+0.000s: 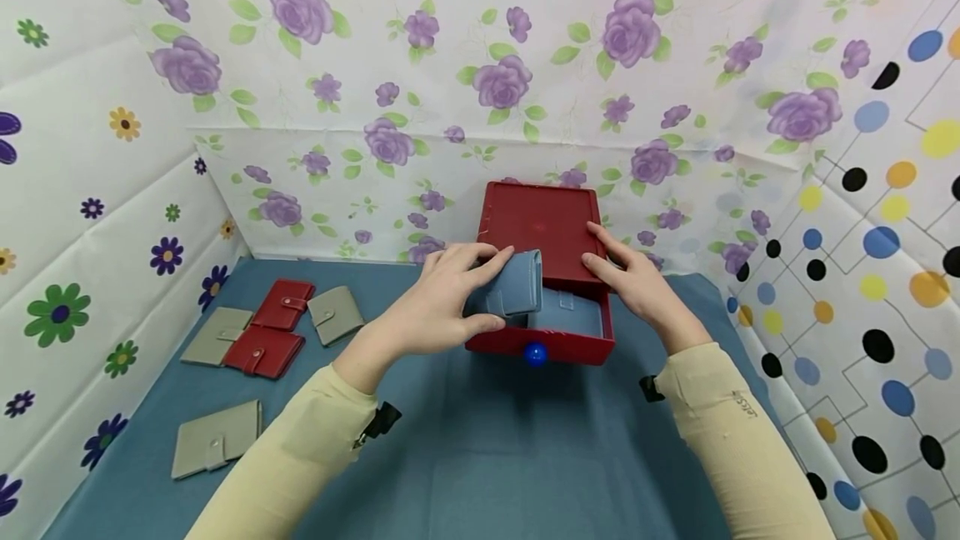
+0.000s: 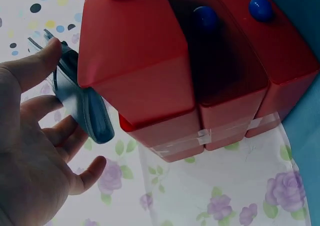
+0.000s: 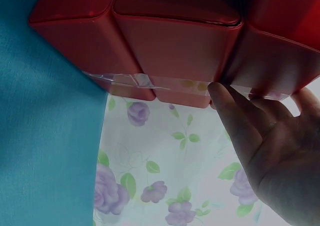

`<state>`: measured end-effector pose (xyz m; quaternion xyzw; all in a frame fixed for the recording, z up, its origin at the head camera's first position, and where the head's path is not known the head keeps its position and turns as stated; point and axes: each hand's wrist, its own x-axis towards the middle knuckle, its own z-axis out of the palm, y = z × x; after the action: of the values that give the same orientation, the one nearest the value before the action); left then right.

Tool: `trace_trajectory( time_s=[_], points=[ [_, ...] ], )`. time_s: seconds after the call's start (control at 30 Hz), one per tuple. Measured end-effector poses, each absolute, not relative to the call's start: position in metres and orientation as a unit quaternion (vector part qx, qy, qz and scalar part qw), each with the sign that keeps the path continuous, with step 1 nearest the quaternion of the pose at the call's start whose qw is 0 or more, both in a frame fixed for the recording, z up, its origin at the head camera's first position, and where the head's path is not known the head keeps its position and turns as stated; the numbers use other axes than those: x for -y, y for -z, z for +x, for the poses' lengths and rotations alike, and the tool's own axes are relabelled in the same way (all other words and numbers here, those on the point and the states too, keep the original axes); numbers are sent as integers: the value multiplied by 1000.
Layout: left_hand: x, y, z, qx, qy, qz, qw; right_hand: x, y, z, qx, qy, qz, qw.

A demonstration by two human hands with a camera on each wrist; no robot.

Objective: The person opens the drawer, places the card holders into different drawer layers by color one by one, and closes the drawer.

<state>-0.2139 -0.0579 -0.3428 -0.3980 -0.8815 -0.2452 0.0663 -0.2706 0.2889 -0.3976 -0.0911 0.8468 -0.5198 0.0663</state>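
My left hand [image 1: 438, 298] grips a blue wallet [image 1: 517, 286] between thumb and fingers, tilted over the left part of a pulled-out red drawer [image 1: 495, 342]. A second blue wallet [image 1: 566, 313] with a small strap lies inside that drawer, on the right. In the left wrist view, the held wallet [image 2: 95, 118] sits at the side of the top drawer, its lower end jutting below the drawer's edge. My right hand [image 1: 637, 286] rests against the right side of the red drawer cabinet [image 1: 540, 227], fingertips at its top edge.
Two red wallets [image 1: 266, 352], grey-green wallets [image 1: 219, 336] and another grey-green one [image 1: 217, 440] lie on the left of the blue cloth [image 1: 480, 457]. Lower drawers with blue knobs [image 2: 205, 19] stay closed beneath. A flowered sheet [image 1: 420, 107] hangs behind the cabinet.
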Motion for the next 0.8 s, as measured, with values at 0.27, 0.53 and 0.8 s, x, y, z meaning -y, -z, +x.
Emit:
trace_trajectory(
  time_s=[0.27, 0.53, 0.8],
  points=[
    [53, 345, -214, 882, 230, -406, 64, -288, 397, -270, -847, 519, -89, 64],
    [51, 346, -216, 885, 220, -407, 56, -288, 397, -270, -845, 523, -88, 67],
    [48, 346, -216, 892, 206, -400, 51, -288, 399, -271, -843, 526, -89, 67]
  ],
)
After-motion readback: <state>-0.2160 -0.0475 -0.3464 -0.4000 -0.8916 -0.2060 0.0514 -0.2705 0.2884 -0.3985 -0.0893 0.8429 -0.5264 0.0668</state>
